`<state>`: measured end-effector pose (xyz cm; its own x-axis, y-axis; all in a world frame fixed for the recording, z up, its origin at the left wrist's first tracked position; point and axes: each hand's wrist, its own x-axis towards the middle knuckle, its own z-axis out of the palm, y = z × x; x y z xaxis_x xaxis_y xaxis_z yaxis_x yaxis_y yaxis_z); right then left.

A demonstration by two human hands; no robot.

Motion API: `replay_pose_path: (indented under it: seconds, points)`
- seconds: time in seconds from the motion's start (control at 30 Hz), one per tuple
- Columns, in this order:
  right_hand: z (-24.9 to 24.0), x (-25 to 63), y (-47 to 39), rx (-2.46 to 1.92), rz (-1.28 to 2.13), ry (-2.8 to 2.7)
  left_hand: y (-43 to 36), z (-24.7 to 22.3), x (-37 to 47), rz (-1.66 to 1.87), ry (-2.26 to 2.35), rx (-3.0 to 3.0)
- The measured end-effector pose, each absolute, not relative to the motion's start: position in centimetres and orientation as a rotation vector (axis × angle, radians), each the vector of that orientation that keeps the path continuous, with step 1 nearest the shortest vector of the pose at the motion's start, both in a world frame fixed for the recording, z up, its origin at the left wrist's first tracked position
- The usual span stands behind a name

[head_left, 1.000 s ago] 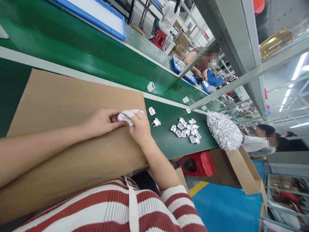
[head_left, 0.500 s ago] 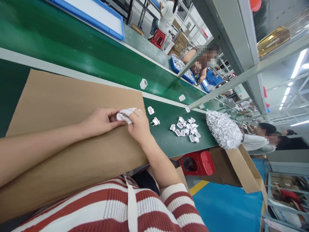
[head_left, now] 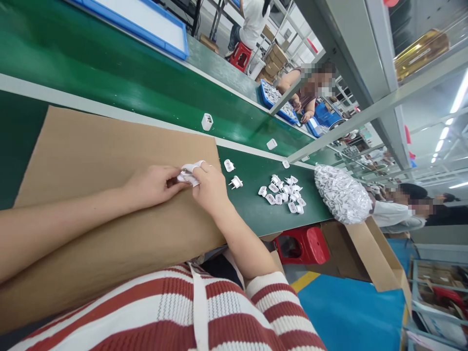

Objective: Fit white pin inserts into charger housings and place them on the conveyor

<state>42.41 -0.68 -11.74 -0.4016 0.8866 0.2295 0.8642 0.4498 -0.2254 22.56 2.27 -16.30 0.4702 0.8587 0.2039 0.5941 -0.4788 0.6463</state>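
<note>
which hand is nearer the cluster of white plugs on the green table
Right. The right hand is by the edge of the cardboard facing the cluster of white plugs; the left hand is farther away, on the right hand's opposite side.

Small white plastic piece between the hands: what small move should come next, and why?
Perhaps turn the small white plastic piece slightly to expose more of it before releasing it. The left hand and right hand pinch it above the flat brown cardboard sheet, and the fingers hide much of it, so its exact state can't be told.
</note>
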Motion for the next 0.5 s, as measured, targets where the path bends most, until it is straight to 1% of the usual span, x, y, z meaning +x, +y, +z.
replay_pose_path:
  seconds: [0.23, 0.33, 0.5]
  points:
    - [-12.2, 42.4, -0.9, -1.479, 0.100, -2.313, 2.1, -15.6, 22.8, 0.641, 1.295, 2.474]
    - [-12.6, 42.7, -0.5, -1.417, 0.103, -2.317, 2.2, -15.6, 22.8, 0.622, 1.300, 2.477]
    - [-13.6, 42.7, -0.2, -1.391, 0.149, -2.254, 2.2, -15.8, 22.7, 0.699, 1.292, 2.388]
